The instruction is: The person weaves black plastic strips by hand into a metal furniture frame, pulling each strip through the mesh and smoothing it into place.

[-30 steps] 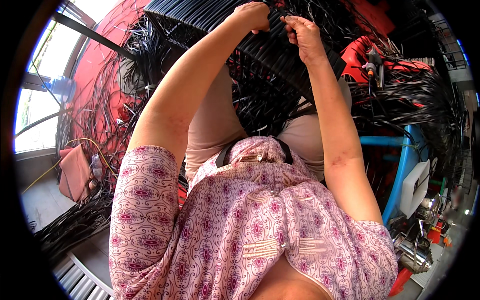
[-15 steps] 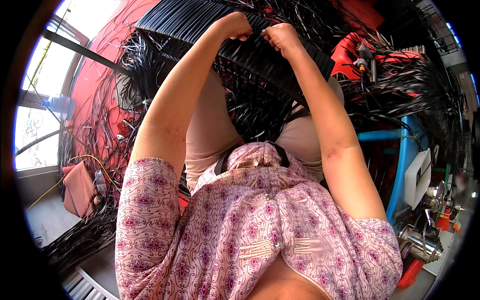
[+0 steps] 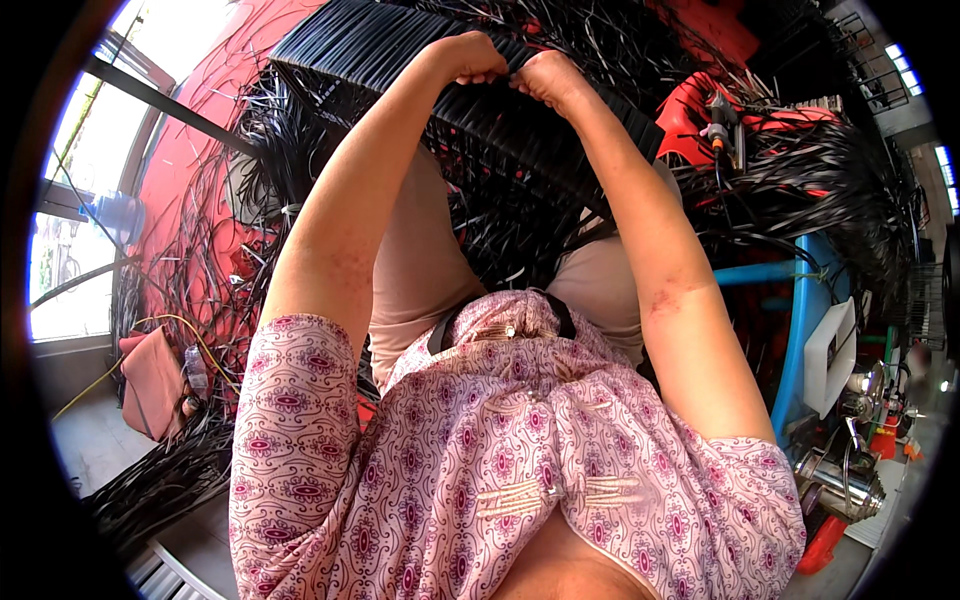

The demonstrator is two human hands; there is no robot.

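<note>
Both hands are closed, their fingers almost meeting over a black panel (image 3: 345, 42) of tightly packed flat strips that slants across in front of my knees. My left hand (image 3: 473, 60) bends inward with its fingers curled just above the strips. Close on its right, my right hand (image 3: 550, 82) is pinched, knuckles up. Whatever lies in the fingers is hidden or too thin to make out against the dark panel. Loose black strips (image 3: 500, 235) hang in a tangle below the panel, between my legs.
Heaps of loose black strips (image 3: 800, 185) lie at the right, beside a red stool (image 3: 685, 118) bearing a hand tool (image 3: 718, 135). A blue plastic frame (image 3: 797, 340) and a metal flask (image 3: 840, 485) stand nearer on that side. At the left are red sheeting (image 3: 190, 175) and a pink bag (image 3: 155, 385).
My right hand has shifted slightly left and down, closer to my left hand. The left hand's fingers have moved a little to the right. Both stay closed above the panel.
</note>
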